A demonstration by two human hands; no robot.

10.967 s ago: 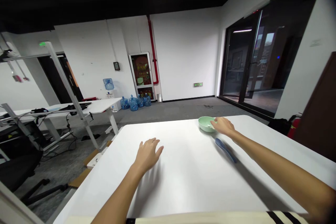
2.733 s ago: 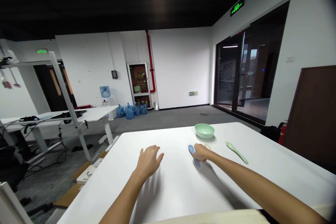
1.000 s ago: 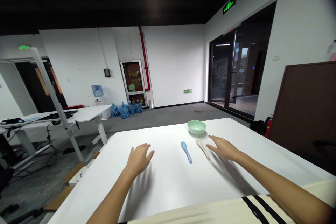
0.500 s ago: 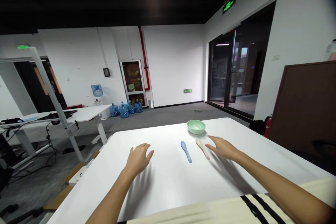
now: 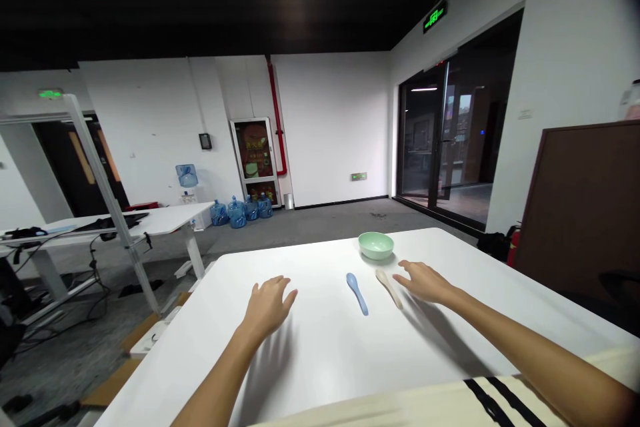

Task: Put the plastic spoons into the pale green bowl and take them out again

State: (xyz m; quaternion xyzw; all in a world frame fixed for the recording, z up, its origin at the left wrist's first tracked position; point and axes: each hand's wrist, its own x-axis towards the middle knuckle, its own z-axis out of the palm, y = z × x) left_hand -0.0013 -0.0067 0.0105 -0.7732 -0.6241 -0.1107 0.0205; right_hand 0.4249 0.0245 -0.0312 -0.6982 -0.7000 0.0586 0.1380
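Observation:
A pale green bowl stands upright near the far edge of the white table. Closer to me lie two spoons side by side, a blue spoon on the left and a beige spoon on the right. My right hand hovers just right of the beige spoon, fingers apart and holding nothing. Over the left part of the table is my left hand, also with spread fingers and nothing in it, well left of the blue spoon.
Another white table with cables and dark items stands at the left, beside a metal post. Several blue water jugs sit on the floor by the far wall. A brown panel rises at the right.
The view has shifted slightly, so everything sits a little lower in the picture. Both hands keep nearly the same place and pose; bowl and spoons stay put on the table.

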